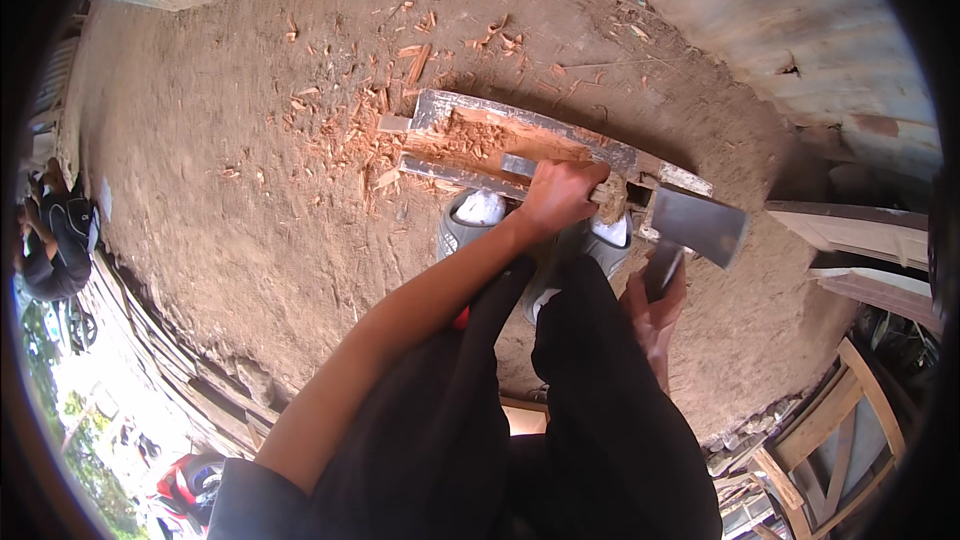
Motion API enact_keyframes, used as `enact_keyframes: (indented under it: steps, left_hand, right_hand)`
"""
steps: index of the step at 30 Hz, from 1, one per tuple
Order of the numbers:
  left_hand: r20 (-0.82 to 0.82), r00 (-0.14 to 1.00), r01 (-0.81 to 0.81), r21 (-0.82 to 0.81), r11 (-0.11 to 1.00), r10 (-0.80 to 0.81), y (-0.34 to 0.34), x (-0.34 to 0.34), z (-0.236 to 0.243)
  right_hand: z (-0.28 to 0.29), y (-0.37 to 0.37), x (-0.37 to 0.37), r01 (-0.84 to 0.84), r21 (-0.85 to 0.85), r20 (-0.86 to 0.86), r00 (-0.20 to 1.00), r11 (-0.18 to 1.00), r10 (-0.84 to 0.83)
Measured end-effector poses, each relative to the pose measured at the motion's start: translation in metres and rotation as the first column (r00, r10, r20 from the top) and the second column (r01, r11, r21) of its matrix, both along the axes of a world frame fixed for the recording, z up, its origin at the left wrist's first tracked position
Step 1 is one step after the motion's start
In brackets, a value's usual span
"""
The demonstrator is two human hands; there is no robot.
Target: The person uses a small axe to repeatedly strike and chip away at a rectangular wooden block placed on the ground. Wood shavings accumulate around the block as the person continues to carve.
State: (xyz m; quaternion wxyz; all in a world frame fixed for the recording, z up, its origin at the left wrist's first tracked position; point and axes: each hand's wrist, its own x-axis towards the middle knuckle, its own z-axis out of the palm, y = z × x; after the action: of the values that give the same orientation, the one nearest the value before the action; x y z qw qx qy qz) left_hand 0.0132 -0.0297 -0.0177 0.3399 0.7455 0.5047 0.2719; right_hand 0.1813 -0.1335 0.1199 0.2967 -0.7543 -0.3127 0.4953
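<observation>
My left hand is closed round a chisel. Its flat metal blade points left, and its worn, pale handle end sticks out on the right side of my fist. Beneath it on the ground lies a long hollowed wooden piece, dark and scuffed outside, reddish and freshly cut inside. To the right, my right hand grips the handle of a hatchet-like tool with a broad, flat grey blade. That blade is raised beside the chisel's handle end, apart from it. My feet in grey shoes stand against the wood's near side.
Reddish wood shavings litter the dirt ground. Corrugated metal sheets stand at the far right. Boards and a wooden frame lie to the right. At the left edge sits another person; a red motorcycle is lower left.
</observation>
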Motion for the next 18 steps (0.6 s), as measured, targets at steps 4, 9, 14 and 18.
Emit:
enact_keyframes:
  steps: [4,9,14,18]
  left_hand:
    - [-0.043,0.999,0.003,0.017,1.0,-0.002,-0.002,0.0,0.0]
    - [0.024,1.0,-0.006,0.033,0.999,0.005,-0.004,0.001,-0.003]
    - [-0.041,0.999,-0.003,0.0,1.0,0.003,-0.005,-0.006,-0.01]
    - [-0.076,0.996,0.053,0.053,0.997,-0.049,-0.01,-0.022,-0.016]
  right_hand:
    - [-0.047,-0.015,0.013,-0.356,0.276,0.309,0.913,0.893,0.268]
    - [-0.017,-0.01,0.011,0.04,0.107,-0.092,0.995,0.994,-0.03]
    - [-0.021,-0.004,-0.006,-0.154,0.098,0.106,0.984,0.983,0.143]
    - [-0.043,-0.009,0.016,-0.339,0.222,0.24,0.928,0.914,0.286]
